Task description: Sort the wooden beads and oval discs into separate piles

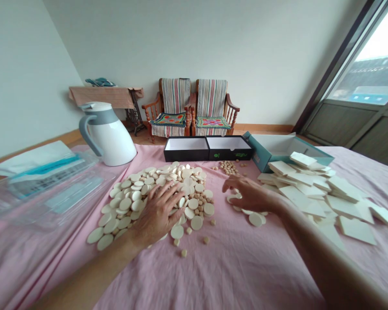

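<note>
A wide pile of pale round wooden discs [125,203] spreads over the pink cloth, with small wooden cubes [194,203] mixed in on its right side. My left hand [160,211] rests on this pile, palm down and fingers spread. To the right, my right hand [248,191] is over a smaller group of discs [255,219], its fingers apart and partly bent; its palm side is hidden. Several loose cubes [184,253] lie in front of the big pile. Farther back sits a small heap of cubes [229,168], near the black box.
A black open box [186,154] with two white-lined sections stands behind the pile. Beside it, a teal box [261,157] rises behind stacked square wooden tiles [310,193]. A white jug [116,142] and clear plastic packaging [61,189] occupy the left of the pink cloth [213,275].
</note>
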Tool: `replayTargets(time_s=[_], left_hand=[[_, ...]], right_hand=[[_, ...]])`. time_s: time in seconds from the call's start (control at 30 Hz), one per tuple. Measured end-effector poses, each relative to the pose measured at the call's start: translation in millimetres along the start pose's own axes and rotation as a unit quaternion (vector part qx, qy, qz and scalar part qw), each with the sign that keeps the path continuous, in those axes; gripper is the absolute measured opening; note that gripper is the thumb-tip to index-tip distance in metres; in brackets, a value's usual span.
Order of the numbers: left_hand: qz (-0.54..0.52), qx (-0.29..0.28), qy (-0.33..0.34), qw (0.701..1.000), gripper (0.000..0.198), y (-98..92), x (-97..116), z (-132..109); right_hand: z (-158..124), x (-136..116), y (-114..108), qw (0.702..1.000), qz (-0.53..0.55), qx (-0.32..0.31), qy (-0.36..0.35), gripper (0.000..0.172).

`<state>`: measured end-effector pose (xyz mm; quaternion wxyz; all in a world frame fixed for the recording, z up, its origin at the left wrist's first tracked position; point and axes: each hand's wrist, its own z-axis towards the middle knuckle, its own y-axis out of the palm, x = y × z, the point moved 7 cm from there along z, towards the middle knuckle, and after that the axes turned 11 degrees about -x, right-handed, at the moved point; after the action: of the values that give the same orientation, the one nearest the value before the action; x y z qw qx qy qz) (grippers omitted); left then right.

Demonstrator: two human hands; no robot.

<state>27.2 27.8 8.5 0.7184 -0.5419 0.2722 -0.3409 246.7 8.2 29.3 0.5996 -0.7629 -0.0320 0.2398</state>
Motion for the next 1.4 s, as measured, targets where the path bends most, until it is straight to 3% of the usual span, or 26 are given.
replayTargets(time_s=[0.1,0.27,0.4,0.6,0.7,0.8,1.03,1.2,1.3,1.4], left_hand=[[-0.005,0.001,0.0,1.0,0.038,1.0,-1.1,-0.6],[-0.016,-0.001,-0.003,1.0,0.038,1.0,-2.2,-1.1],[-0.017,0.002,-0.003,1.0,0.038,-0.4,-1.3,-0.8],[-0.014,-0.001,0.0,1.0,0.039,1.4,-2.3,-0.7],[-0.016,0.001,0.0,1.0,0.039,1.6,-2.8,-0.8],[-0.009,-0.001,-0.002,1.0,0.039,1.8,-2.6,-0.7],[-0.012,0.01,0.006,1.0,0.039,0.0,-1.3,-1.1],[-0.017,0.007,0.001,1.0,0.039,-0.2,-2.2,-1.3],[-0.013,0.001,-0.001,1.0,0.038,-0.6,-1.9,-1.4],[-0.012,0.006,0.002,1.0,0.038,-2.2,-1.4,-1.8]], right_hand=[[12.0,-33.4,15.1,0.997,0.034,0.017,-0.072,0.028],[21.2,-60.6,31.3,0.996,0.007,0.02,-0.085,0.026],[14.7,-46.7,22.1,0.997,-0.009,0.013,-0.072,0.03],[-0.8,-2.6,7.8,0.996,-0.03,-0.08,-0.017,0.029],[7.5,-1.0,4.1,1.0,0.011,-0.021,-0.01,0.023],[22.7,-10.5,13.8,0.999,0.035,0.037,-0.01,0.022],[36.6,-20.7,40.2,0.998,0.014,0.052,0.019,0.016],[41.3,10.9,14.2,0.994,0.003,0.093,0.059,0.023],[41.6,40.1,-14.6,0.978,-0.028,0.163,0.129,0.022],[37.2,48.4,-33.0,0.959,-0.031,0.234,0.157,0.025]])
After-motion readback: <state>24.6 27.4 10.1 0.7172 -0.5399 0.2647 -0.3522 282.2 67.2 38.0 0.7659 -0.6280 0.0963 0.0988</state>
